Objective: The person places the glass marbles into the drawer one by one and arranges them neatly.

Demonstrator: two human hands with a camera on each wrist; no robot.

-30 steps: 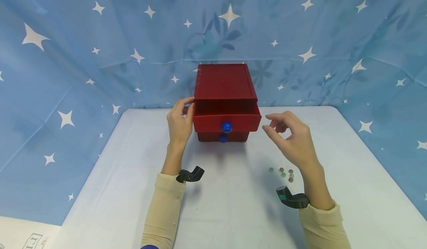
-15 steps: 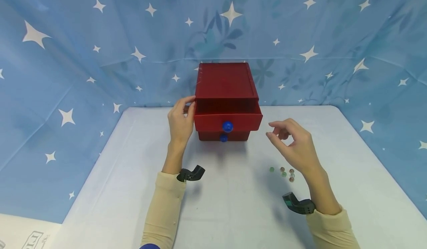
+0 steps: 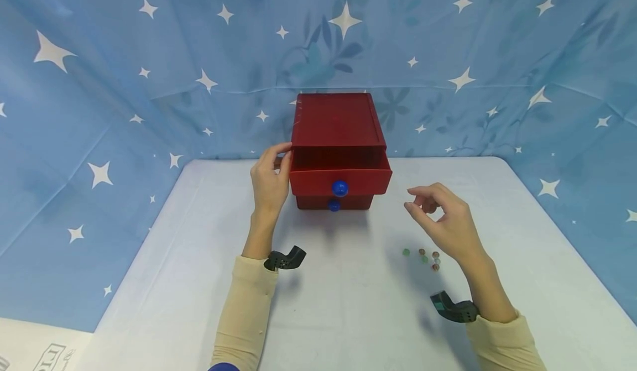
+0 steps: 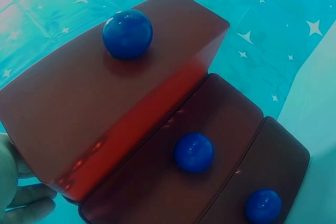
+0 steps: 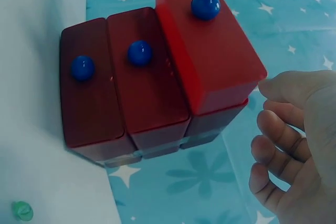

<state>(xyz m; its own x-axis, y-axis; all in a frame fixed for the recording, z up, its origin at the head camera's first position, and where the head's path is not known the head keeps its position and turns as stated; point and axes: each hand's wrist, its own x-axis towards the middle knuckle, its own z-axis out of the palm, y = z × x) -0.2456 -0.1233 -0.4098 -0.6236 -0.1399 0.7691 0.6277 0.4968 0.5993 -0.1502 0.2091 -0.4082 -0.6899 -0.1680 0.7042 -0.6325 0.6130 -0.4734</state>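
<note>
A red drawer cabinet (image 3: 335,119) stands at the back of the table, its top drawer (image 3: 311,183) pulled partway out. Round blue knobs mark each drawer front; the right wrist view shows the two lower drawers (image 5: 152,93) pushed in. My left hand (image 3: 269,183) rests against the cabinet's left side, thumb and forefinger by the top drawer. In the left wrist view, the drawer partly hides its fingers (image 4: 31,203). Right of the cabinet my right hand (image 3: 448,221) hovers with fingers loosely bent and nothing between them. Small green and brown glass marbles (image 3: 436,267) lie below it.
The table (image 3: 338,304) has a white cover. Behind it hangs a blue cloth (image 3: 224,61) with white stars, close to the cabinet's back. One green marble (image 3: 406,252) lies slightly left of the others.
My right hand has drawn away from the drawer, moving right and toward me. The left hand keeps its place at the cabinet, and the top drawer stays out.
</note>
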